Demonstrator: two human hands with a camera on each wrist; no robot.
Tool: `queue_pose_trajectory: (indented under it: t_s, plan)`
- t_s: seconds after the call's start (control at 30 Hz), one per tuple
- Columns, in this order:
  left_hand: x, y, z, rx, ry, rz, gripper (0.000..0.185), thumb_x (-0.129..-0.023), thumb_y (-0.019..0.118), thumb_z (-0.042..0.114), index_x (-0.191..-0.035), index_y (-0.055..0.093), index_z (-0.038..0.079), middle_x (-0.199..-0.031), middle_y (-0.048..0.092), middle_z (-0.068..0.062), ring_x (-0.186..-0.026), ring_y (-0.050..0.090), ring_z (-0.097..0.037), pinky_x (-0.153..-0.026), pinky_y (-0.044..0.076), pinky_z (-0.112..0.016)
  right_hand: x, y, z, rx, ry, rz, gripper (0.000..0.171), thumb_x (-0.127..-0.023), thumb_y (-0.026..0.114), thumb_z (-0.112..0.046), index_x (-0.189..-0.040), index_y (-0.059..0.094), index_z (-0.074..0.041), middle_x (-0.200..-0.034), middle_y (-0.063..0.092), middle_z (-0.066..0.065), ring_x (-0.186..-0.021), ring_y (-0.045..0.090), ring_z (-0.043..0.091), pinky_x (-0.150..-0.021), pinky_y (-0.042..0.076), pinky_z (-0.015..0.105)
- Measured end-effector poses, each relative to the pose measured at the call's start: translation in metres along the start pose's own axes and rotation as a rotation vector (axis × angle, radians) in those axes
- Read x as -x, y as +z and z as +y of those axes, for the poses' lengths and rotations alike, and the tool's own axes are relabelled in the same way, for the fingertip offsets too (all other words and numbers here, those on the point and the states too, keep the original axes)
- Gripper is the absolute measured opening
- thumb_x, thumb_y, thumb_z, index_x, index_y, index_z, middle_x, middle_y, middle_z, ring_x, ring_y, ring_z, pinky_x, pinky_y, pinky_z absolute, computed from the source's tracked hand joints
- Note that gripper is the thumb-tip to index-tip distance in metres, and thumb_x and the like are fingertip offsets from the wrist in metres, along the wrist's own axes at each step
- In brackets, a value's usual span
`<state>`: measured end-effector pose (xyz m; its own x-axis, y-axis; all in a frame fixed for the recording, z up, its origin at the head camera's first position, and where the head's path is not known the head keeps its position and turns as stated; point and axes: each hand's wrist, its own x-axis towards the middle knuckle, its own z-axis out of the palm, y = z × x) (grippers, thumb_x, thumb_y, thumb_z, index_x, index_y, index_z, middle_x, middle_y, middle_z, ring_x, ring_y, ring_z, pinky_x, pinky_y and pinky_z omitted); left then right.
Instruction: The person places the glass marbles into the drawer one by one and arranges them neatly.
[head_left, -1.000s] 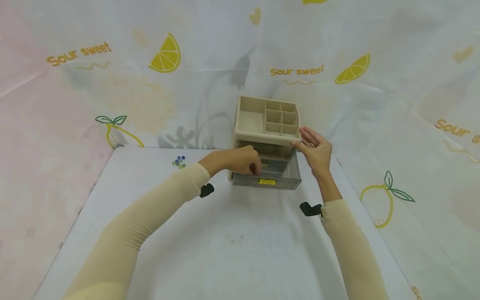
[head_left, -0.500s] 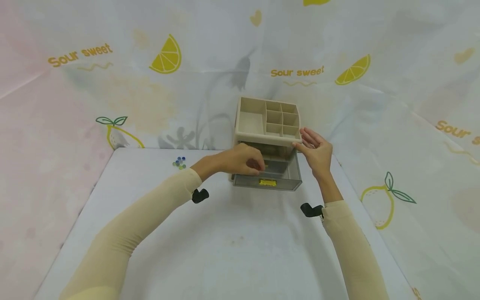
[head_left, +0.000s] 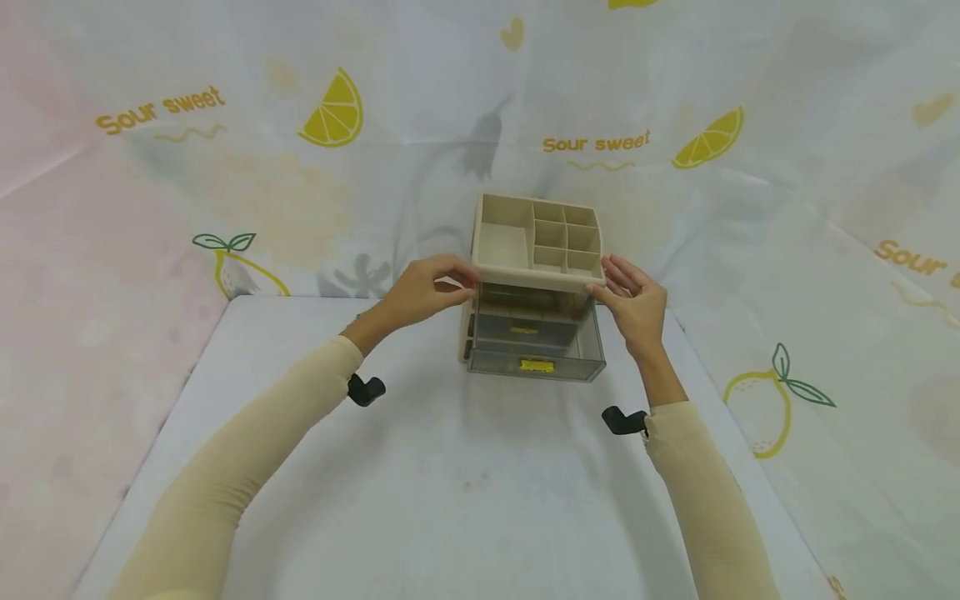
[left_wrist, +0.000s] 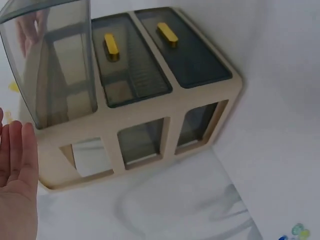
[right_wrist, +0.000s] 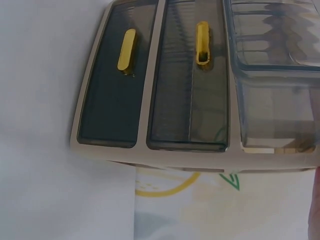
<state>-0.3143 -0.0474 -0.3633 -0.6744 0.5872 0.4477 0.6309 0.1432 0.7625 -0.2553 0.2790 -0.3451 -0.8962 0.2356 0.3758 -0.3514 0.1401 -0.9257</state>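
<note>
A beige desktop drawer organizer (head_left: 538, 277) stands at the back of the table, its top divided into compartments. Its uppermost drawer (head_left: 498, 363), smoky and see-through with a yellow handle (head_left: 537, 366), is pulled out. My left hand (head_left: 422, 289) is at the organizer's upper left front corner; whether the fingertips touch is unclear. In the left wrist view, that hand (left_wrist: 19, 185) shows straight fingers beside the pulled-out drawer. My right hand (head_left: 637, 310) rests on the upper right corner, thumb at the front and fingers extended along the side. Only a sliver of it shows in the right wrist view.
Two lower drawers, a middle one (right_wrist: 190, 105) and a bottom one (right_wrist: 110, 107), are closed. Several small glass marbles (left_wrist: 299, 231) lie left of the organizer, mostly hidden behind my left wrist in the head view. A lemon-print cloth (head_left: 420, 167) hangs close behind.
My left hand has come out from over the pulled-out drawer and moved left and up to the organizer's left corner. My right hand and the drawer have stayed in place.
</note>
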Motion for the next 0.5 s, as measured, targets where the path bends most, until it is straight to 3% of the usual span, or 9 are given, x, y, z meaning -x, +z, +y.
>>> queue_pose_trajectory:
  t_s: [0.23, 0.5]
  plan:
    - [0.023, -0.022, -0.02, 0.0, -0.191, 0.099, 0.025, -0.092, 0.069, 0.012, -0.115, 0.066, 0.004, -0.113, 0.065, -0.009, -0.104, 0.061, -0.019, -0.091, 0.053, -0.032, -0.001, 0.0, 0.001, -0.015, -0.009, -0.003, 0.057, -0.073, 0.077, 0.014, -0.126, 0.056, 0.014, -0.127, 0.057, 0.029, -0.118, 0.056, 0.041, -0.093, 0.05, 0.029]
    - [0.045, -0.034, -0.061, -0.103, -0.317, 0.161, 0.021, -0.092, 0.069, 0.012, -0.112, 0.067, 0.005, -0.112, 0.066, -0.012, -0.101, 0.062, -0.024, -0.09, 0.052, -0.042, -0.001, 0.0, 0.003, -0.025, 0.003, 0.003, 0.058, -0.073, 0.079, 0.012, -0.127, 0.057, 0.012, -0.126, 0.059, 0.027, -0.117, 0.059, 0.035, -0.091, 0.051, 0.026]
